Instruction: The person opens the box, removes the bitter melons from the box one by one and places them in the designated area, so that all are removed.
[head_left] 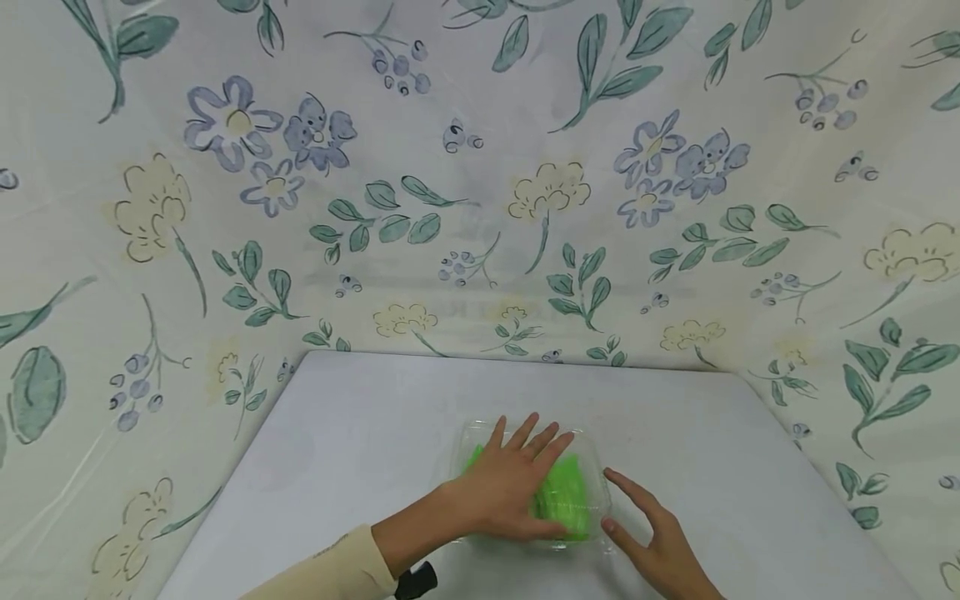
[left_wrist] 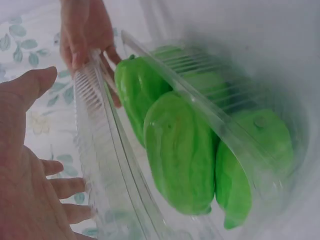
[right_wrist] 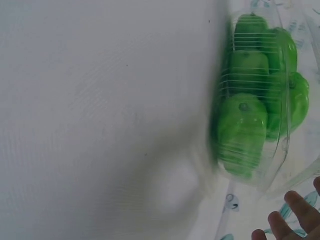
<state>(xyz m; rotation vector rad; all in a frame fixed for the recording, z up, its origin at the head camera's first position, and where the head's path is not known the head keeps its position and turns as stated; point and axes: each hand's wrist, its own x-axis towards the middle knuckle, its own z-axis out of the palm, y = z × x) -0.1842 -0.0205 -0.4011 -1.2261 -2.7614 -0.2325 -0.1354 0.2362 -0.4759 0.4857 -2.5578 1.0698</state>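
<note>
A clear plastic clamshell box (head_left: 592, 492) sits on the table with several green peppers (head_left: 566, 492) inside. In the left wrist view its ribbed lid (left_wrist: 107, 155) stands apart from the base (left_wrist: 245, 150), and the peppers (left_wrist: 175, 150) show in the gap. My left hand (head_left: 506, 492) spreads flat over the lid, fingers straight and apart; in its wrist view the palm (left_wrist: 20, 175) faces the lid. At the box's right edge, my right hand (head_left: 660, 537) has thumb and index finger apart, touching or almost touching the rim. Straight fingertips (right_wrist: 295, 202) appear at lower right in the right wrist view.
The white table (head_left: 367, 433) extends around the box. Floral cloth (head_left: 480, 208) hangs behind the table and at its sides. A black object (head_left: 416, 579) shows under the left sleeve (head_left: 330, 571).
</note>
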